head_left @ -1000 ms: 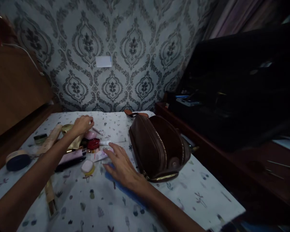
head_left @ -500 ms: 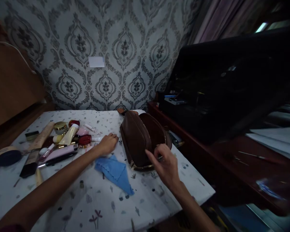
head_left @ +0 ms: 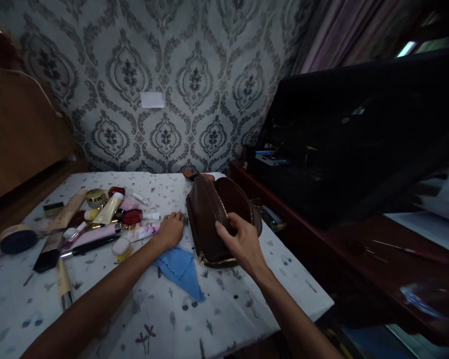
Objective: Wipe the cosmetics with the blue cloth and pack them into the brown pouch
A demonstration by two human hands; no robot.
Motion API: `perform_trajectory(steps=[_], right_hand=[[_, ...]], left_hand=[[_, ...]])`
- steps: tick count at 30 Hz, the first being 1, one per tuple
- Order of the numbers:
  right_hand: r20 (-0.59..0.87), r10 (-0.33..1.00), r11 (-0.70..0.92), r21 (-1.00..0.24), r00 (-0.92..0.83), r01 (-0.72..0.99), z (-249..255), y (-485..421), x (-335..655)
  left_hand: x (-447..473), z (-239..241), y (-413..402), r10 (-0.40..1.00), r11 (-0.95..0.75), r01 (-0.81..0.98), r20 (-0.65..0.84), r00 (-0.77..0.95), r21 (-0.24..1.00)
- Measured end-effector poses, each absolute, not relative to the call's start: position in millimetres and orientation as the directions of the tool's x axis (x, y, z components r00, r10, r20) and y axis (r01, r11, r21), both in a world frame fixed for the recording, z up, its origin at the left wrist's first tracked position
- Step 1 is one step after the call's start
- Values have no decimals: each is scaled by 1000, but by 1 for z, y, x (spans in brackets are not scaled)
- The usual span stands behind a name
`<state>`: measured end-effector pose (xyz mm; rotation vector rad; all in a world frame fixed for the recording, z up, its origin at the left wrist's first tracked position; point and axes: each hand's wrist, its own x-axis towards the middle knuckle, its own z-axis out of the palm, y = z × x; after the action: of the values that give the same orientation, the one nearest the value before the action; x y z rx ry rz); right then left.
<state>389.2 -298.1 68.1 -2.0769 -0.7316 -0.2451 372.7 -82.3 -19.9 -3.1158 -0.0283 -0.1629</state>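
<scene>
A brown zip-up cosmetic bag point(head_left: 205, 219) stands unzipped on the table, its mouth gaping to the right. My right hand point(head_left: 245, 244) grips the bag's zippered edge, thumb on the outer side and fingers over the rim; the fingertips are partly hidden. On the tabletop just left of the bag rests my left hand point(head_left: 172, 230), palm down with loosely bent fingers and nothing visible in it. A blue cloth point(head_left: 181, 271) lies below the left wrist. Beside that hand are a pink-and-white tube point(head_left: 145, 231) and a small jar with a pale lid point(head_left: 121, 248).
Loose cosmetics cover the left of the patterned tablecloth point(head_left: 153, 324), among them a cream tube point(head_left: 110, 209), a gold-lidded jar point(head_left: 96, 198) and a round compact point(head_left: 18, 239). A dark red desk point(head_left: 344, 254) with a large black case point(head_left: 340, 124) adjoins on the right.
My right hand has shifted left onto the bag's zippered edge. My left forearm has moved right, uncovering the pale-lidded jar and the pink-and-white tube. The view has tilted slightly.
</scene>
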Motion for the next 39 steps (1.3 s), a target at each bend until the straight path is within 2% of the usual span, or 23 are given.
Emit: perform_trajectory(steps=[5,10,16,20,24,26,28,30,32,33,35,37,39], right_hand=[[401,346,-404,-753,848,520,73,-287,393],[432,250,-263,-831,867,490,67,-285,396],[488,137,-217,-834,862,507,65,-281,398],[515,73,-198,-832,854,518,63,-280,401],[530,87,-228,-813,843,535,60,-284,401],[553,171,-264,-772,815,579,58,-289,399],[646,235,-313,-657,726,686,57,-296,398],[777,198,-418,-484,598,768,54,-307,402],[835,102,-566,-398,540,722,48,-319,412],[814,63,-610,-427,578,668,44,-325,419],[677,25,-584,-587,736,560,35,-334,434],[511,0,-458,-764,860,454,26,-339,447],[420,-62,-326,-866,905,380,19,-340,454]], left_hand=[[373,-19,-79,29,-1000,29,102,994,-6],[374,-15,-75,102,-995,100,98,990,31],[385,-2,-66,183,-983,180,78,980,47],[416,14,-36,287,-957,282,73,955,75],[453,16,6,387,-916,383,16,922,117],[466,11,22,425,-893,426,-40,904,146],[474,6,31,450,-872,458,-85,889,170],[478,2,35,469,-858,479,-99,878,184],[480,0,34,498,-843,504,-82,863,188],[481,-1,32,521,-831,523,-68,851,187],[481,0,27,575,-800,570,-33,818,186],[481,1,22,616,-772,606,-9,788,194],[481,2,18,626,-761,613,-8,780,214]])
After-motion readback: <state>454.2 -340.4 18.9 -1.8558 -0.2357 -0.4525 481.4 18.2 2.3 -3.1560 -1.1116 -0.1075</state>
